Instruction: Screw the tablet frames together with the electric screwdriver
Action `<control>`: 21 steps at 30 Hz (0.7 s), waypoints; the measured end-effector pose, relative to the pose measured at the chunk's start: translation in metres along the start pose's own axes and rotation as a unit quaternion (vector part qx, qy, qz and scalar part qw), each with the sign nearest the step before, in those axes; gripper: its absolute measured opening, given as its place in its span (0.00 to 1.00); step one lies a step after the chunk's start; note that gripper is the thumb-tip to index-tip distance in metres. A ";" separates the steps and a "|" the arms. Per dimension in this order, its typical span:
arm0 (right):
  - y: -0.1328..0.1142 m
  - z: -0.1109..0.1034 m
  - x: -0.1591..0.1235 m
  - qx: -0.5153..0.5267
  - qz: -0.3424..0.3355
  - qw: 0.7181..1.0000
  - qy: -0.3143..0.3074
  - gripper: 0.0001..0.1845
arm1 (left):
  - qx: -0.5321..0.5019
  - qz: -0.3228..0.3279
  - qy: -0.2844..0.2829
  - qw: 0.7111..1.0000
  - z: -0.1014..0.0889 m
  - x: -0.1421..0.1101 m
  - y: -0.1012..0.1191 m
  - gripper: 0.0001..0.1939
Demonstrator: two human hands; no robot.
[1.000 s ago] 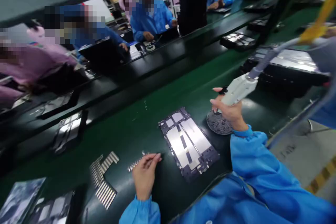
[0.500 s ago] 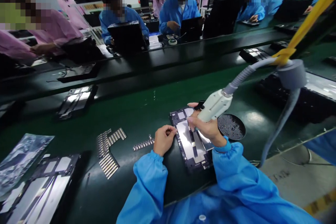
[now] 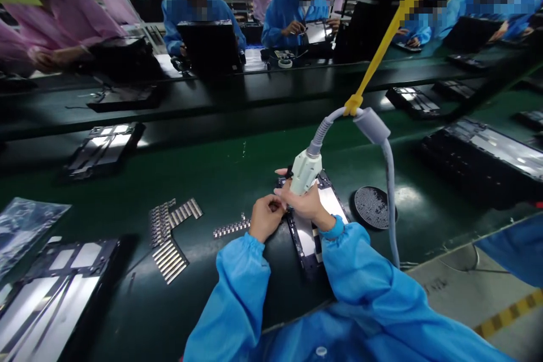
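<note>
the workpiece, a dark-framed metal back plate of a tablet-like device, lies flat on the green conveyor belt directly in front of the person. its long axis runs away from the body, with the far end leaning slightly to the right, and the hands hide much of its far half. the right hand is clenched around a pale handheld hose-fed tool above the plate. the tool is tilted, with its hose end up and its nose end hidden by the grip. the left hand is just beside the plate's left edge, its fingertips pinched together near the right hand; any part held between them is too small to tell. a round perforated black tray stands to the right of the plate, near but not touching it; its contents cannot be made out. left of the left hand lie a short strip of metal parts and grouped metal strips. further left, a black tray holds a similar plate. a grey hose runs from the tool and hangs from a yellow strap. across the belt, a co-worker in a blue gown works at a bench.
</note>
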State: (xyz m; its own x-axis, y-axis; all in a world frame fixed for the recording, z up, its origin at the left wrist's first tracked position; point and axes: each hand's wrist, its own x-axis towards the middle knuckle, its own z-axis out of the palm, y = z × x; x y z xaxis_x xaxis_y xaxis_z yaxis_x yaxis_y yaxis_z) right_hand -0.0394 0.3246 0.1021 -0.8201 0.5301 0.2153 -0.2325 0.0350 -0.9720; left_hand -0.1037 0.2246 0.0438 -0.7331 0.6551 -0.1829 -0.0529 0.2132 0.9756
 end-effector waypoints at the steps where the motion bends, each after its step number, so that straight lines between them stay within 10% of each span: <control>1: 0.001 0.000 0.000 -0.002 0.001 1.000 0.001 0.15 | -0.009 -0.010 -0.002 1.000 0.000 0.001 -0.001 0.08; 12: 0.009 0.001 -0.002 -0.018 0.024 0.999 -0.015 0.11 | -0.040 -0.050 -0.002 0.998 -0.002 0.005 -0.008 0.11; 21: 0.021 0.005 -0.009 -0.061 -0.041 0.996 -0.051 0.10 | -0.006 0.051 -0.012 0.999 -0.007 0.003 0.013 0.07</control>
State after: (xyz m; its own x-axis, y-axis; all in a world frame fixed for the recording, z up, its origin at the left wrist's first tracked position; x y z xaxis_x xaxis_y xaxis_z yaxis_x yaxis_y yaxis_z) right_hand -0.0397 0.3168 0.0798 -0.8517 0.4323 0.2963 -0.2407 0.1796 -0.9538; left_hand -0.1112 0.2246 0.0568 -0.7189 0.6899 -0.0847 0.0129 0.1350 0.9908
